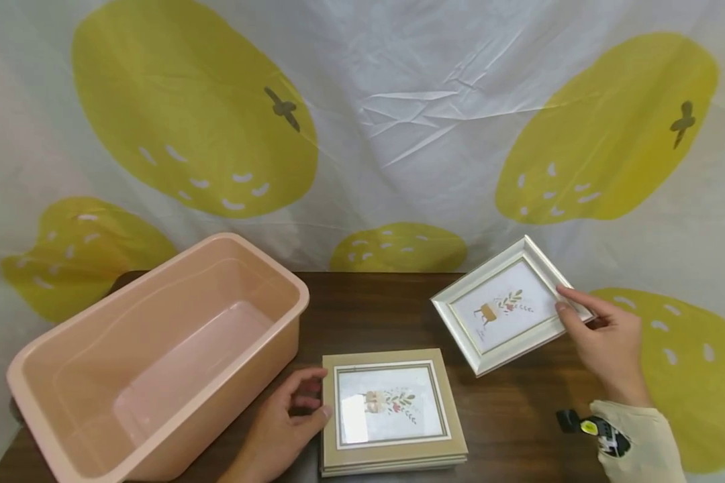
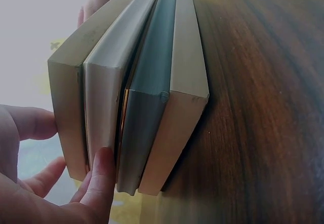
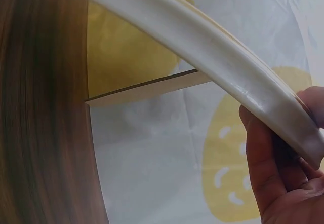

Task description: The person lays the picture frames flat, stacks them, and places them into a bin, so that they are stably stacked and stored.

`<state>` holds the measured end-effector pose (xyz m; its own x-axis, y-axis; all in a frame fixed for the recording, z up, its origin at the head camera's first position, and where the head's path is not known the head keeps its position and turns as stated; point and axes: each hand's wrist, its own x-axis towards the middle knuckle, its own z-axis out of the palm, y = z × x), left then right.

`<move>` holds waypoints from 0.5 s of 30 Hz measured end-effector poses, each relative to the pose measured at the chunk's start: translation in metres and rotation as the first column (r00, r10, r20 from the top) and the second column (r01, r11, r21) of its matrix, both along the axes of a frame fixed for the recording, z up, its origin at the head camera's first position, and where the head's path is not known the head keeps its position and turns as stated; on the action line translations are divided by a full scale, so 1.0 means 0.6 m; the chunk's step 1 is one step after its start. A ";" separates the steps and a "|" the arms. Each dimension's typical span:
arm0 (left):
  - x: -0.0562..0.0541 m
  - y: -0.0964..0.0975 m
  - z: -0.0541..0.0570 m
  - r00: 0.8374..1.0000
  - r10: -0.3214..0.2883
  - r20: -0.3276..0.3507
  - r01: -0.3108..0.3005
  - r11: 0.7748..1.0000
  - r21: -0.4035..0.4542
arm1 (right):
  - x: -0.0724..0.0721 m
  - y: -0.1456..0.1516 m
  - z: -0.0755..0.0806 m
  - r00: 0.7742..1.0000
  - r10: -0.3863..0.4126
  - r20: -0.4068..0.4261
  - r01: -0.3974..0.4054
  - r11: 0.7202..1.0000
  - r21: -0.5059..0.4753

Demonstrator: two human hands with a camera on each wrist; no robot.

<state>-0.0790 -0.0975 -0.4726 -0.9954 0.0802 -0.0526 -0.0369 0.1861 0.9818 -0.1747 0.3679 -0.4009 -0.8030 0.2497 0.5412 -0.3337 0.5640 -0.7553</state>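
My right hand [image 1: 616, 349] pinches a white picture frame [image 1: 510, 305] by its right corner, thumb on the front. The frame is tilted over the table and holds a print of a deer with flowers. In the right wrist view its pale edge [image 3: 212, 51] runs to my fingers. My left hand [image 1: 280, 419] rests at the left side of a stack of picture frames [image 1: 393, 406], fingers loosely bent. On top lies a beige frame with a similar print. Seen from the left wrist, the stack has beige, white [image 2: 102, 112] and grey-green [image 2: 147, 117] frames, with fingertips against the sides.
A pink plastic bin [image 1: 266, 355] stands at the left of the dark wooden table [image 1: 362, 308], close to my left hand. Behind the table hangs a white cloth [image 1: 399, 168] printed with yellow fruit.
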 end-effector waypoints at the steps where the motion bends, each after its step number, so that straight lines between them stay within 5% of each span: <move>1: -0.001 -0.001 0.001 1.000 -0.003 0.002 0.003 1.000 -0.007 | 0.002 -0.002 0.001 1.000 -0.001 -0.003 0.001 1.000 -0.012; 15: 0.005 -0.003 0.010 1.000 0.020 -0.001 -0.020 0.998 -0.062 | 0.037 -0.038 0.031 0.993 0.007 -0.116 -0.022 0.990 -0.136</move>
